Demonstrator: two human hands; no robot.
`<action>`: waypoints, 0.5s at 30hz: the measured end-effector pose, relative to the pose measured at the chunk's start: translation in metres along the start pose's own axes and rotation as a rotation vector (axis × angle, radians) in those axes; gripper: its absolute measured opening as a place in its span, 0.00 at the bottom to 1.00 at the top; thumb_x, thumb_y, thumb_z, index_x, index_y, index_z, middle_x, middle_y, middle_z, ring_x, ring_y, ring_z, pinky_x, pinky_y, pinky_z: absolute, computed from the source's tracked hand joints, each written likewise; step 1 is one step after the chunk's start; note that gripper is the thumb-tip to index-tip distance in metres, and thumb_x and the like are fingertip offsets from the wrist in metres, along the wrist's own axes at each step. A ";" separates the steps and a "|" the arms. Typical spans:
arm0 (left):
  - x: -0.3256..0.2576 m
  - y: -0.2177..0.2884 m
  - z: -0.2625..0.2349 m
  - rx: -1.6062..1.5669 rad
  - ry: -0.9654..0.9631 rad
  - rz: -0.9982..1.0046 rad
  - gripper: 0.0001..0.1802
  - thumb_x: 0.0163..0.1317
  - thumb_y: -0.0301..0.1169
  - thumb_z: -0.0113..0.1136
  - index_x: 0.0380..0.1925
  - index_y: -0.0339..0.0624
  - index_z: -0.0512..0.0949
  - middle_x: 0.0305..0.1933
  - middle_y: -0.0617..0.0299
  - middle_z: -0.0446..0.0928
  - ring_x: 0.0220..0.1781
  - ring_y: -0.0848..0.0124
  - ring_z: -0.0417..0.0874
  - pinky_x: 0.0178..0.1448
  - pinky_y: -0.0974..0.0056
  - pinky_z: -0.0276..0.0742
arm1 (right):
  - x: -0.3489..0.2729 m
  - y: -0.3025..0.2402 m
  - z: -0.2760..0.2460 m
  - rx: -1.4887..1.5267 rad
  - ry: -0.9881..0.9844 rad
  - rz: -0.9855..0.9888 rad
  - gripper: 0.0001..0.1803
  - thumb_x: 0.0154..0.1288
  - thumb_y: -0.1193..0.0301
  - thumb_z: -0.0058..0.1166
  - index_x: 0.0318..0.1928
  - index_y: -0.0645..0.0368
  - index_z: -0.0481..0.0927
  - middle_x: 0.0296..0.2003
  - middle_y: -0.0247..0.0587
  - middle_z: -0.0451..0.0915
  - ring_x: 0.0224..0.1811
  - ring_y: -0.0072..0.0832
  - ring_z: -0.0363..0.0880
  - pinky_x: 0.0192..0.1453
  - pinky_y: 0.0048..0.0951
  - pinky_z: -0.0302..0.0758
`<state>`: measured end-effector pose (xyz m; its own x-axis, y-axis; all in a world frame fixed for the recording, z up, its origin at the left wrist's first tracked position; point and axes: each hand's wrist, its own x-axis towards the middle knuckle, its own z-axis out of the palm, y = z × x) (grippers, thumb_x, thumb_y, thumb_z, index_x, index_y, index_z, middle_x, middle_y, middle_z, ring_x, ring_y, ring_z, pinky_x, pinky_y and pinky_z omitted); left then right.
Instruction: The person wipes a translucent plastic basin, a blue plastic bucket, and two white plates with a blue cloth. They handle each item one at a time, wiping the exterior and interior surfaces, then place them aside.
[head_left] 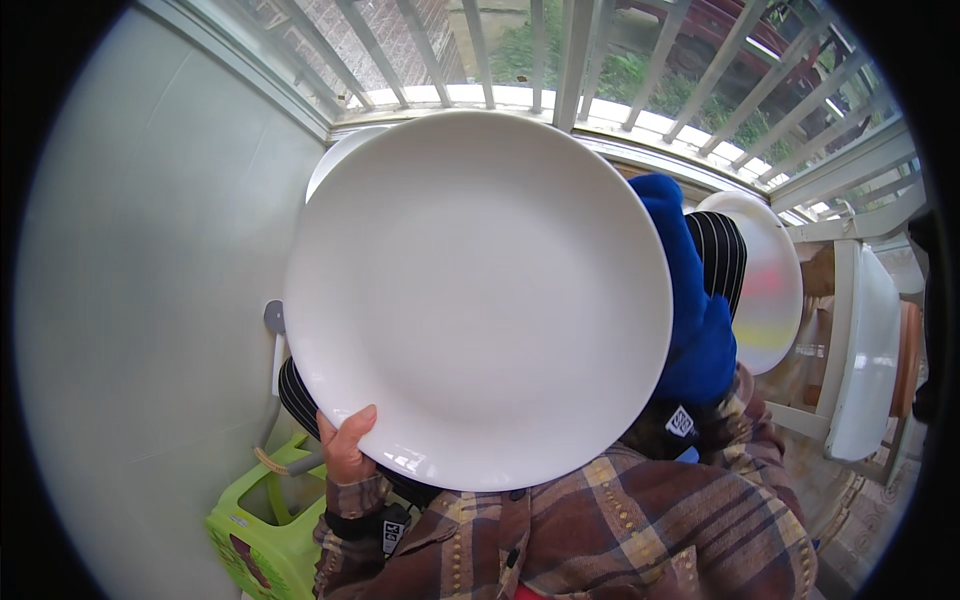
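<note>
A large round white plate [480,290] faces up in front of me and fills the middle of the head view. My left hand [347,447] grips its lower-left rim, thumb on top and the other fingers mostly out of sight underneath. Along the plate's right edge bunches a soft blue cloth [705,345]. My right forearm runs up to this cloth, which covers my right hand, so its fingers are hidden. Part of another white dish [338,160] shows behind the plate's upper left.
A green plastic stool [262,535] stands at lower left beside a pale wall [140,300]. White railings [565,70] line the far side. To the right are a round whitish dish with coloured patches [768,300] and a white rack [842,330] holding a white basin [868,360].
</note>
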<state>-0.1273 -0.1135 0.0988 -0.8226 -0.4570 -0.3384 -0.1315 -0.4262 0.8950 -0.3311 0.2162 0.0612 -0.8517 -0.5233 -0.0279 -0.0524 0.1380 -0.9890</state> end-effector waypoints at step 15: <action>0.011 0.029 -0.032 0.481 -0.307 -0.083 0.27 0.55 0.25 0.59 0.56 0.29 0.67 0.49 0.52 0.76 0.49 0.64 0.79 0.55 0.61 0.74 | 0.094 -0.002 -0.044 -0.154 -0.320 -0.022 0.22 0.57 0.64 0.61 0.52 0.54 0.72 0.48 0.45 0.72 0.47 0.38 0.75 0.51 0.34 0.71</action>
<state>-0.1220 -0.1561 0.1122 -0.9123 -0.1587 -0.3774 -0.3800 -0.0150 0.9249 -0.4336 0.2041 0.0666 -0.6444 -0.7610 -0.0749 -0.1675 0.2360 -0.9572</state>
